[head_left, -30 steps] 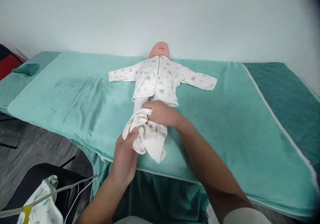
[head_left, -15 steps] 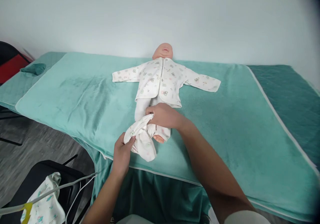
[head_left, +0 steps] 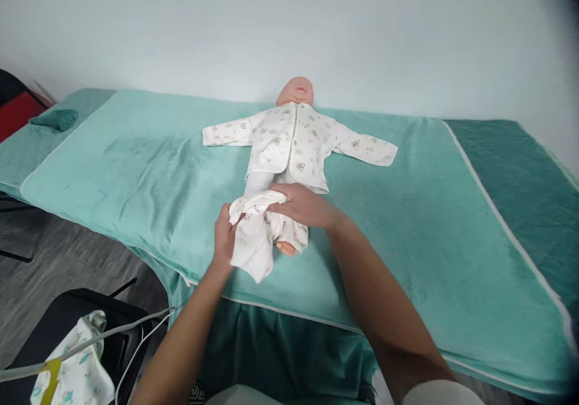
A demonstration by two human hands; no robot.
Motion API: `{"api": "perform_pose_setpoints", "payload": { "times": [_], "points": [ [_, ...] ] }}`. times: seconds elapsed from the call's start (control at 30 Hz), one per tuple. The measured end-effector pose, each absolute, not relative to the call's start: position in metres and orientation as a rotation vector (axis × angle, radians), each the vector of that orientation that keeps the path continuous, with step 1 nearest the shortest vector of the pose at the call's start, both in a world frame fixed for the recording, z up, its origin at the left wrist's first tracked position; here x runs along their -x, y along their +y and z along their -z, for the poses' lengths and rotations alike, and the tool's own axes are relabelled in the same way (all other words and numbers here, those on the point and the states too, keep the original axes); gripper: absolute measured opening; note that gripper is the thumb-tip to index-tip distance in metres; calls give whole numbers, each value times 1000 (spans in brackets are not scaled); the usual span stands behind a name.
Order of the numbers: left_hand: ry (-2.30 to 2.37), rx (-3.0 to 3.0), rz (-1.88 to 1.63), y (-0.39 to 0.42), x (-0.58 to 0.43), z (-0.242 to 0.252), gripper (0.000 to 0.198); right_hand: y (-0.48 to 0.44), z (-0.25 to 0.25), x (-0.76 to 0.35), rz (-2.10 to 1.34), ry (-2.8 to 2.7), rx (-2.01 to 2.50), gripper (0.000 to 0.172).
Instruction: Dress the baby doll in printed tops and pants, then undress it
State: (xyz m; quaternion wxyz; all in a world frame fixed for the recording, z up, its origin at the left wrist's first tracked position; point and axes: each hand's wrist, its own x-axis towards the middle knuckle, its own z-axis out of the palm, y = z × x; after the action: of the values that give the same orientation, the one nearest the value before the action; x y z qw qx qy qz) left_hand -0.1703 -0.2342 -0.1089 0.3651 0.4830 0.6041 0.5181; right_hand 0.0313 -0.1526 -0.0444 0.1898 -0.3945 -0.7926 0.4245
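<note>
Single head-worn view, forward and down over the hands

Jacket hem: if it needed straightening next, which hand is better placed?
Probably the right hand. It lies just below the hem of the jacket, nearer than the left hand, which is farther down. Both hands grip the bunched cloth, so either might first have to let go.

Looks like a care-training room: dressed doll, green-draped table.
</note>
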Motion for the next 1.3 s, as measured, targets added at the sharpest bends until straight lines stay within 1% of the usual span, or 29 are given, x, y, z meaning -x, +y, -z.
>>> {"api": "perform_pose_setpoints", "payload": {
  "times": [0.1, 0.17, 0.3, 0.47, 0.63, 0.7, 0.87, 1.0, 1.07, 1.1, 1.17, 1.3],
  "points": [
    [1541, -1331, -1365, -208, 175, 114, 24, -152, 45, -34, -1267, -2146, 1081, 34],
    [1523, -1352, -1373, -190, 177, 111, 28, -152, 45, -35, -1259, -2111, 1093, 34],
    [1530, -1394, -1330, -160, 178, 100, 33, -149, 48, -32, -1116, -2049, 1265, 24],
    [1526, -1478, -1288, -133, 178, 94, 31, -146, 53, -22, -990, -1946, 1478, 17],
    [1642, -1633, -1339, -126, 178, 101, 29, -149, 57, -11, -854, -1868, 1625, 10],
    [1725, -1679, -1337, -131, 177, 103, 28, -150, 59, -9, -827, -1858, 1650, 11],
    [1731, -1706, -1284, -147, 178, 102, 23, -152, 58, -21, -998, -1955, 1378, 25],
    [1711, -1537, -1348, -165, 183, 106, 27, -153, 50, -32, -1138, -2121, 1225, 50],
    [1740, -1437, -1423, -181, 186, 110, 27, -154, 45, -33, -1176, -2205, 1198, 55],
    [1756, -1423, -1431, -190, 188, 111, 25, -155, 43, -32, -1177, -2237, 1197, 53],
    [1763, -1515, -1344, -209, 191, 114, 26, -156, 40, -30, -1149, -2288, 1212, 43],
    [1723, -1912, -1030, -235, 194, 117, 38, -157, 40, -25, -1067, -2320, 1247, 21]
  ]
}}
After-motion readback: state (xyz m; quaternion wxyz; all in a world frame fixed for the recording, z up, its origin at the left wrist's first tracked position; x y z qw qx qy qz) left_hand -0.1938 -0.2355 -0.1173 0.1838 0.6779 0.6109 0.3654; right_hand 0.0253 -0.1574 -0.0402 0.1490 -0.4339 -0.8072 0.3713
